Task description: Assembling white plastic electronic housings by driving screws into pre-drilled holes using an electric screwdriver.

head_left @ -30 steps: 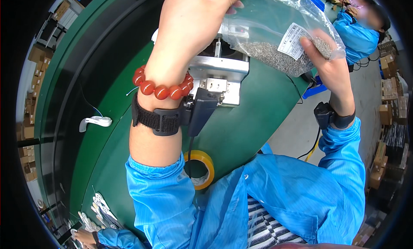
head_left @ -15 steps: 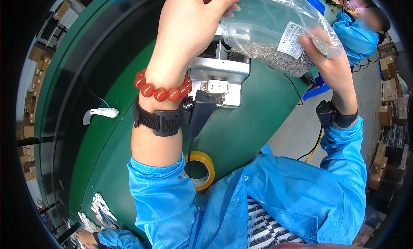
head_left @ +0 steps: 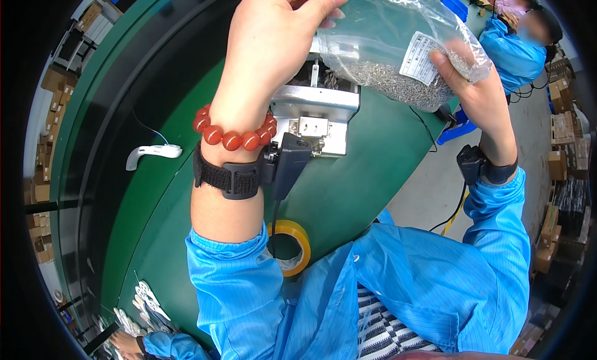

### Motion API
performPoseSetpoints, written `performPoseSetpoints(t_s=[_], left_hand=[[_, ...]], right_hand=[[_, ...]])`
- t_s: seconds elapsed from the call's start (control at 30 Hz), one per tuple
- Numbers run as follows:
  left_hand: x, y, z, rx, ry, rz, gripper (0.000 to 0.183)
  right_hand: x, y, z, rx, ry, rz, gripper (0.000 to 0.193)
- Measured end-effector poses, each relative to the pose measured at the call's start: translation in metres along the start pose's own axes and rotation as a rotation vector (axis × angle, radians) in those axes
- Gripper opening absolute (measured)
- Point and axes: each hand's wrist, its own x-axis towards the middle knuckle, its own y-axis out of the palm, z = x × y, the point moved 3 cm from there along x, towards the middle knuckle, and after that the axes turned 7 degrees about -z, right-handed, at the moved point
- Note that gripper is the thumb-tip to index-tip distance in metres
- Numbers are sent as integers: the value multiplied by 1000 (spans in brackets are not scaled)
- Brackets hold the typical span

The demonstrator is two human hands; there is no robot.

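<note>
A clear plastic bag (head_left: 373, 43) with many small metal screws (head_left: 388, 80) in its lower part hangs between my two hands. My left hand (head_left: 273, 36) pinches the bag's edge at the top. Around the bag's right side, my right hand (head_left: 476, 86) is closed, its thumb beside a white printed label (head_left: 419, 58). Below and partly behind the bag stands a silver metal machine (head_left: 317, 105); its far part is hidden by the bag and my left hand.
A roll of yellow tape (head_left: 301, 248) lies near my left sleeve. On the green belt at left is a white curved plastic part (head_left: 154, 152) with a thin wire. More white parts (head_left: 149, 298) lie near another person's hand (head_left: 126, 344). A co-worker in blue (head_left: 513, 52) sits at far right.
The white curved part on the belt has shifted to the right and slightly up. My hands and the bag have barely moved.
</note>
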Motion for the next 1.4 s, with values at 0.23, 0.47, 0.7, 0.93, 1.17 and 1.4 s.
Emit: performPoseSetpoints(t_s=[0.23, 0.47, 0.7, 0.93, 1.17, 1.4], left_hand=[[-5, -12, 14, -74, -17, 1, 18], [-16, -29, 28, -14, 21, 14, 22], [-25, -39, 22, -30, 17, 25, 22], [-30, -33, 5, -20, 124, 43, 19], [-37, 7, -31, 40, 525, -47, 14], [-83, 56, -61, 254, 654, -160, 5]], right_hand=[[-3, 7, 18, 7, 46, 41, 24], [-7, 15, 28, 26, 71, 36, 25], [-17, 19, 40, 90, 118, 9, 23], [-42, 20, 49, 124, 192, -52, 23], [-101, 44, 4, 548, 393, -199, 31], [-139, 90, -16, 922, 561, -238, 42]])
